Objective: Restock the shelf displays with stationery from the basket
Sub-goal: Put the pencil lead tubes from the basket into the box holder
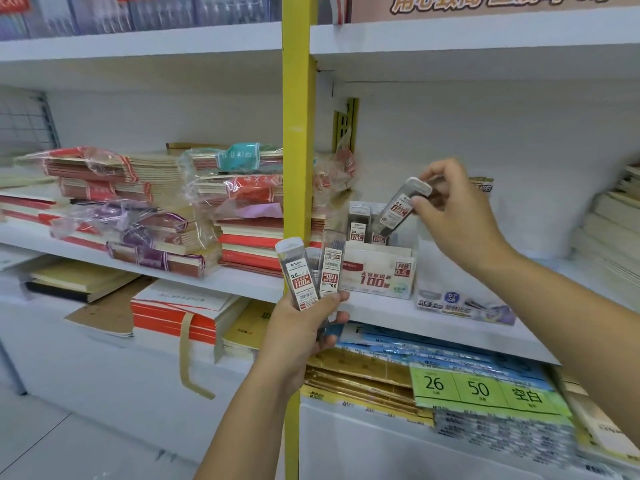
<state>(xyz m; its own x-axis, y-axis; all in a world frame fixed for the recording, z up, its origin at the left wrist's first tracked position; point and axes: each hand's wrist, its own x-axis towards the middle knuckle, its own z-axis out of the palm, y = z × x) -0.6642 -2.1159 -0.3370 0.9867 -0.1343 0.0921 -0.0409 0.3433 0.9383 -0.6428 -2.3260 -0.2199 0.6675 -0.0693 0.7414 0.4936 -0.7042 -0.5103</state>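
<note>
White shelves fill the view, split down the middle by a yellow post (299, 133). Left bay, middle level: notebooks (145, 202) stacked in loose plastic wrap with red, purple and teal bands, piled right up to the post. A wire grid (24, 119) hangs on the back wall at far left. Below the notebooks, red-edged pads (169, 317) lie flat beside brown covers.

Right bay now, that's where my hands are. On the shelf (381, 310) sits a white display box (377, 271), printed HB 0.5 and 100, just right of the post. A few boxed tubes (358, 223) stand upright at its back left.

My right hand (460, 216) is above the box, thumb and fingers pinching one lead tube (398, 211) near its white cap. It slants down to the left, its lower end at the box's opening beside the standing ones.

My left hand (304, 327) is lower, in front of the post and the shelf edge, fingers curled round a fan of spare tubes (301, 275), three or so, labels facing me.

Just beside the box on the right lies a flat pack (464, 306) with blue and purple print. Far right, cream paper stacks (613, 230). One level down, blue packs (398, 344) lie layered over gold ones, and a green card (485, 389) reading 26 and 50 lies on top.
</note>
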